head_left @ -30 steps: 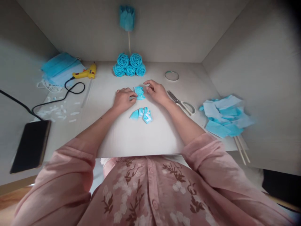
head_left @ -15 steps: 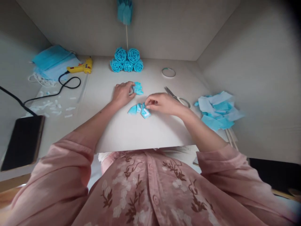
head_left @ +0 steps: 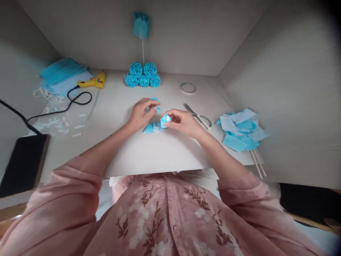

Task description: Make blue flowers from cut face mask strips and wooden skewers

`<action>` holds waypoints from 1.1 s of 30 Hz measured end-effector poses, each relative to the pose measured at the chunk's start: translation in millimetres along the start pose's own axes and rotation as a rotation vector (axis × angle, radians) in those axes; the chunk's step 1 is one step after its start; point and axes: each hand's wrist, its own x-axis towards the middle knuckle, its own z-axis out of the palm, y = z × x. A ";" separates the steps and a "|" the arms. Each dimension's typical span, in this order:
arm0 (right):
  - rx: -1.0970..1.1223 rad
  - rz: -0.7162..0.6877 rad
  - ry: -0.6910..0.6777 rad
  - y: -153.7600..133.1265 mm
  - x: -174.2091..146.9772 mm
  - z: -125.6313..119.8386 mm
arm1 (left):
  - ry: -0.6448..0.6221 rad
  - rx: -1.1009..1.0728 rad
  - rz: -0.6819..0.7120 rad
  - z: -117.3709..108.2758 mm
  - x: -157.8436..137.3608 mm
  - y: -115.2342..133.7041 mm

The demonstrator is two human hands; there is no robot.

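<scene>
My right hand [head_left: 182, 122] pinches a small folded blue fabric petal [head_left: 165, 121] with a white patch on it, lifted slightly over the table. Just below lie more folded blue petals [head_left: 148, 128], one of them showing white. My left hand [head_left: 143, 112] rests to the left, its thumb and fingers curved but apart. Behind its fingertips a few blue pieces [head_left: 154, 99] peek out, mostly hidden by the hand. Scissors [head_left: 196, 115] with pale handles lie to the right of my right hand.
Rolled blue flowers [head_left: 144, 74] are stacked at the back, with a stemmed blue flower [head_left: 141, 25] rising behind. At left are face masks [head_left: 64, 76], a yellow glue gun [head_left: 92, 81], white scraps and a phone [head_left: 23, 163]. A tape ring [head_left: 188, 88], blue cut pieces [head_left: 241, 128] and sticks [head_left: 257, 161] lie right.
My right hand has picked up one folded petal from the table and turned it upward. My left hand has shifted slightly right, covering more of the blue pieces.
</scene>
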 end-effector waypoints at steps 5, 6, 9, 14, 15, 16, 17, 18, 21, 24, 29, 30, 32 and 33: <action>0.328 0.063 0.122 5.8 25.9 3.6 | -0.130 -0.309 -0.125 -0.3 -3.1 11.2; 0.361 0.073 0.133 6.6 30.3 5.5 | -0.132 -0.330 -0.147 0.2 -3.1 10.7; 0.447 0.104 0.126 7.9 40.3 10.2 | -0.122 -0.384 -0.201 2.2 -2.5 6.6; 0.528 0.159 0.109 11.6 44.8 8.1 | -0.123 -0.528 -0.290 2.1 -0.9 -1.0; 0.520 0.164 0.112 12.9 44.1 6.1 | -0.143 -0.512 -0.292 1.1 -0.7 -2.1; 0.498 0.162 0.115 14.3 43.0 4.0 | -0.167 -0.488 -0.293 0.1 -0.5 -2.8; 0.466 0.154 0.118 15.6 41.5 1.8 | -0.190 -0.469 -0.296 -0.9 -0.3 -3.3; 0.432 0.140 0.122 16.7 39.8 -0.2 | -0.205 -0.461 -0.303 -1.7 -0.1 -3.6; 0.364 0.113 0.127 18.7 35.1 -3.4 | -0.208 -0.516 -0.335 -2.8 0.8 -3.5; 0.358 0.125 0.119 18.6 32.5 -2.2 | -0.180 -0.576 -0.360 -3.3 2.1 -2.5; 0.313 0.109 0.129 17.6 32.1 3.5 | -0.149 -0.560 -0.368 -5.0 2.5 1.3; 0.303 0.102 0.144 18.3 32.3 4.7 | -0.141 -0.549 -0.368 -5.3 2.2 2.2; 0.295 0.088 0.186 20.6 32.7 7.3 | -0.136 -0.529 -0.371 -5.3 1.4 4.1; 0.295 0.077 0.210 22.1 32.9 8.8 | -0.140 -0.526 -0.378 -4.8 1.0 5.1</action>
